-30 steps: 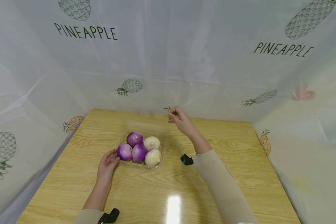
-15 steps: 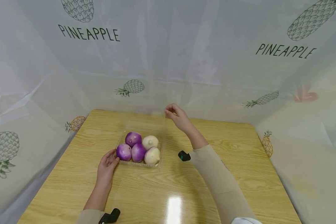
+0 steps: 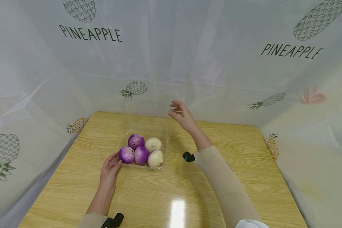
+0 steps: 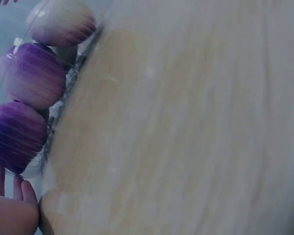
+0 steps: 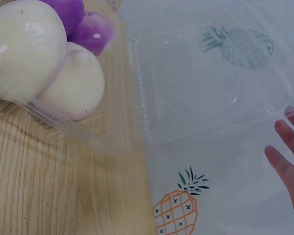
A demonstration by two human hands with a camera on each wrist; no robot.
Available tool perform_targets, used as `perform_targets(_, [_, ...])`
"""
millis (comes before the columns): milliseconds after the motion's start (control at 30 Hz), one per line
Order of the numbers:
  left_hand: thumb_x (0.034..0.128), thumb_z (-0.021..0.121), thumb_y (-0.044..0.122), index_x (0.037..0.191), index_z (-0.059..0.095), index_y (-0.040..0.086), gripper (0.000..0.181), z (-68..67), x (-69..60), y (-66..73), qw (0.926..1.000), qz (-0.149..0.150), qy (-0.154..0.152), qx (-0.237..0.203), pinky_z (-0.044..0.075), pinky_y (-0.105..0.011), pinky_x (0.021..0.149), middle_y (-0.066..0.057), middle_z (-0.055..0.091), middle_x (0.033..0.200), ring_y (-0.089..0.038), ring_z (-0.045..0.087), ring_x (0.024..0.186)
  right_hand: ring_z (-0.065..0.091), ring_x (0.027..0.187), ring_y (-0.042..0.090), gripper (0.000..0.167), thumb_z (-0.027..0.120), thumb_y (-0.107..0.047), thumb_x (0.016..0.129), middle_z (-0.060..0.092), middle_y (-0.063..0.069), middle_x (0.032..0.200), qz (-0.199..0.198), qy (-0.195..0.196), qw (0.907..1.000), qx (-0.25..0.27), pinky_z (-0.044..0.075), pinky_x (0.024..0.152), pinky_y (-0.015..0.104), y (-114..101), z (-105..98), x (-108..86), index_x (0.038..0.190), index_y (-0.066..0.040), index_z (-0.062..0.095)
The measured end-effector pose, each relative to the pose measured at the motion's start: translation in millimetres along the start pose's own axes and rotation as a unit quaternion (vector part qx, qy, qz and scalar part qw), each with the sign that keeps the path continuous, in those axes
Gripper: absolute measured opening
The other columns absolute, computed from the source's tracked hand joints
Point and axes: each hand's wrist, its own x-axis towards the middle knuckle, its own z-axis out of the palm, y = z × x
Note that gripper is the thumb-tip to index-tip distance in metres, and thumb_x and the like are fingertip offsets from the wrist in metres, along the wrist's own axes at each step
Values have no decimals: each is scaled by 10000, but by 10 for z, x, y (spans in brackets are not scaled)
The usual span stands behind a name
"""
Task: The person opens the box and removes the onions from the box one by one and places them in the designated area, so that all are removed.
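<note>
A clear plastic clamshell box [image 3: 166, 148] sits on the table, its see-through lid [image 3: 146, 118] raised at the far side. Inside lie three purple onions [image 3: 141, 155] and two whitish onions [image 3: 155, 158]. My left hand [image 3: 110, 167] touches the box's near left corner with its fingertips; in the left wrist view those fingers [image 4: 20, 188] meet the clear wall beside a purple onion. My right hand [image 3: 185, 117] is at the lid's right edge with fingers spread. The right wrist view has the fingers [image 5: 289, 139] near the lid's rim; whether they touch it I cannot tell.
The wooden table [image 3: 231, 152] extends around the box and ends at a whitish curtain [image 3: 188, 57] printed with pineapples. The curtain also hangs along both sides. A bright reflection lies on the table's near part.
The raised lid now stands more upright. My right hand has gone slightly up, and its fingers have spread from a closer pinch at the lid's edge. My left hand stays at the box.
</note>
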Motion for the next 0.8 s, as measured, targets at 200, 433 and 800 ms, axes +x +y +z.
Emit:
perform_targets(200, [931,566,-104,1273,568,85,391,17,-15,-7,9997,-154,162,24,472,-153,881,135,642,1121,-28,570,1073,446,1204,317,599,626,-182,973,418,130,1453,195,42,9998,64,397,1026,434,60,2,113,1471,-29,329])
perform_targets(433, [936,567,-97,1270,571,82,379,-2,-11,-42,9999,-76,114,-6,476,-157,877,130,642,1129,-27,577,1072,424,1280,301,633,630,-226,972,334,88,1515,534,74,9985,34,404,1037,427,125,12,200,1496,-84,306])
perform_targets(800, [938,575,-82,1307,535,48,392,4,-10,-33,9999,-105,98,46,471,-163,868,121,638,1128,-40,569,1080,343,1383,235,621,611,-217,983,299,64,1546,821,254,9950,509,312,1116,434,308,58,151,1497,-99,285])
